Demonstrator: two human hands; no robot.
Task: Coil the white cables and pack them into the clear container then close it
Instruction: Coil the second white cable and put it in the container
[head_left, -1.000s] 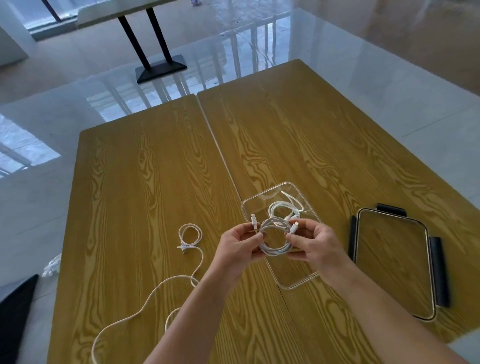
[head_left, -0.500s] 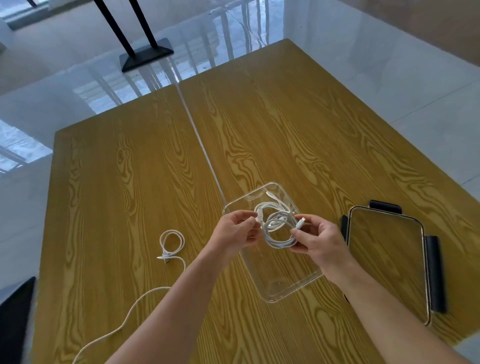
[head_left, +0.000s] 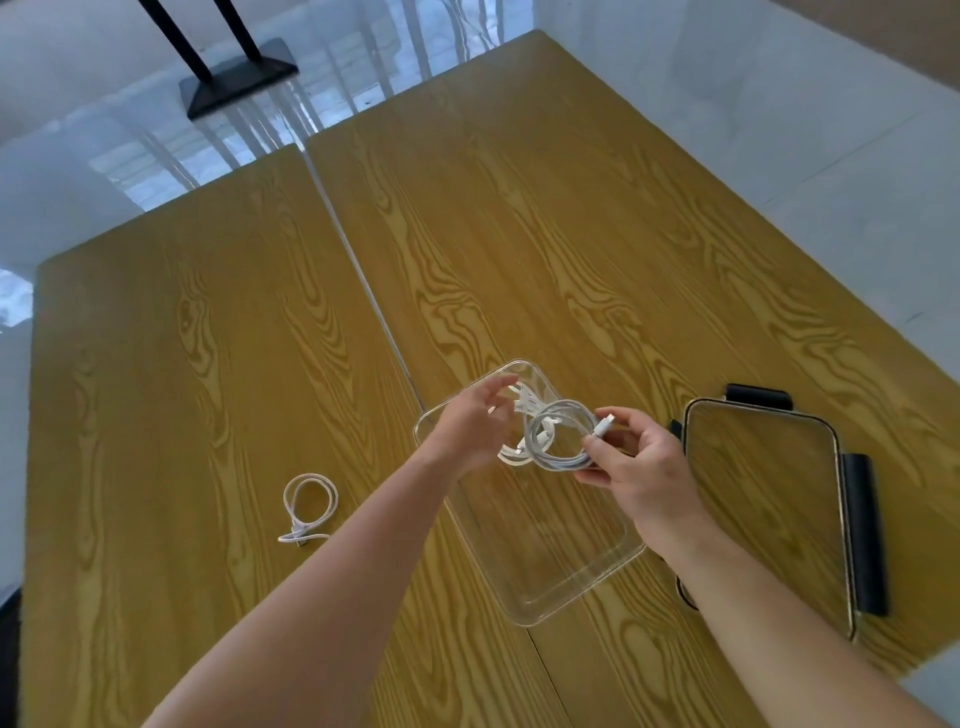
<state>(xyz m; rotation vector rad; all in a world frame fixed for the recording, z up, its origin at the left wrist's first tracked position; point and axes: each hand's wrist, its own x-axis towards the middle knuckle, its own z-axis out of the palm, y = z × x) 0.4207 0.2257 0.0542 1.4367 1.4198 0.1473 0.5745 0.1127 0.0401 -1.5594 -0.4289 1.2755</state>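
My right hand (head_left: 641, 467) pinches a coiled white cable (head_left: 558, 434) and holds it just above the far half of the clear container (head_left: 571, 587), which stands open on the table. Under the coil, another white cable (head_left: 524, 402) lies inside the container. My left hand (head_left: 475, 421) hovers over the container's far left corner with its fingers spread, holding nothing. A third white cable (head_left: 309, 506) lies partly looped on the table to the left, its tail hidden under my left forearm.
The container's lid (head_left: 769, 499), clear with black latches, lies flat on the table to the right of the container. Two wooden tabletops (head_left: 571, 234) meet at a seam running under the container. A black stand base (head_left: 236, 75) sits on the glossy floor beyond.
My left hand has let go of the coil and opened, moving toward the container's far corner. The right hand alone now holds the coil. The camera has tilted down and closer.
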